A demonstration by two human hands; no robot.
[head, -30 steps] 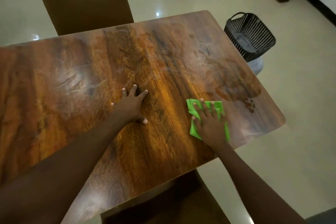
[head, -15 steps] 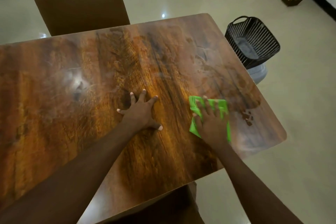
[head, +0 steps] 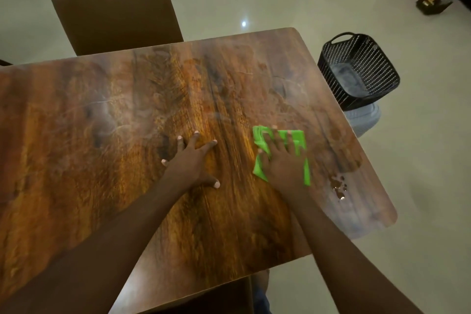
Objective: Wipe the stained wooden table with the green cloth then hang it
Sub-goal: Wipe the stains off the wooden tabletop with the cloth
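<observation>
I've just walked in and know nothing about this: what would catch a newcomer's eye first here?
The bright green cloth stands out most, pressed flat under the right hand on the glossy wooden table. The left hand rests spread on the wood beside it, and dark blotches sit near the table's right edge. A black basket stands on the floor beyond it.

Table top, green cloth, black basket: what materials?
Table top: wood grain under glossy coat, glare and smears show; maybe laminate. Green cloth: soft fabric, likely microfibre, bunched under the right hand. Black basket: perforated moulded plastic, apparently.
</observation>
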